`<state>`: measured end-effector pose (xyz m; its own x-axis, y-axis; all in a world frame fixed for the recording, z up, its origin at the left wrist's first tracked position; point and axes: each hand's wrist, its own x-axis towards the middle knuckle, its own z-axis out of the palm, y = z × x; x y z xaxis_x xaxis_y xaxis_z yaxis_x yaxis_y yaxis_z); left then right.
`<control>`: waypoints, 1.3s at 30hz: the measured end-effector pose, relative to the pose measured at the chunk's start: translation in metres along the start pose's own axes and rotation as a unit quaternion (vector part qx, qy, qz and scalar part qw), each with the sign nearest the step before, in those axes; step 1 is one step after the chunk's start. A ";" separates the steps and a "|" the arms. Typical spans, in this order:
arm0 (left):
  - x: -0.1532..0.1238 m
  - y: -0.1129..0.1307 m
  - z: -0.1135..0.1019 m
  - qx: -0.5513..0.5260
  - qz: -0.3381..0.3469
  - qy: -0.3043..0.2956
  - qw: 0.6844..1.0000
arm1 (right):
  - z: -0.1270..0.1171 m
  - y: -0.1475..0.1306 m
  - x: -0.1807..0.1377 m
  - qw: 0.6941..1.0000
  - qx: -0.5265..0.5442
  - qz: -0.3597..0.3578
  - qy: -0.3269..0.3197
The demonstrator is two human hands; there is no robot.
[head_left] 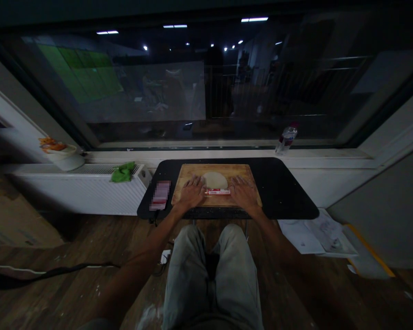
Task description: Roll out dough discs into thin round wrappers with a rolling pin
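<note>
A round flat piece of pale dough [214, 179] lies on a wooden board [189, 173] on a small black table [282, 192]. A thin rolling pin with a red and white wrap [218, 192] lies across the dough's near edge. My left hand [192, 191] presses flat on the pin's left end, fingers stretched out. My right hand [242, 192] lies flat on its right end in the same way.
A blurred pink packet [160, 195] sits on the table's left side. A plastic bottle [286, 138] stands on the window sill behind. A green cloth [123, 172] and a white bowl [66, 158] rest on the radiator at left. Papers [316, 233] lie on the floor at right.
</note>
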<state>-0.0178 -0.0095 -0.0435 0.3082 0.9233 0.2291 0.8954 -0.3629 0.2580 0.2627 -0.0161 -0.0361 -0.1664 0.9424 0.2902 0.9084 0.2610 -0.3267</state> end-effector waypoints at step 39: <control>0.034 0.006 -0.012 0.079 -0.022 -0.008 0.997 | -0.018 -0.021 0.030 0.982 -0.172 0.052 -0.051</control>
<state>-0.0056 0.0184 -0.0231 0.2705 0.9405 0.2057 0.9476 -0.2979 0.1157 0.2456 0.0026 -0.0050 -0.0867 0.9809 0.1739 0.9955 0.0918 -0.0215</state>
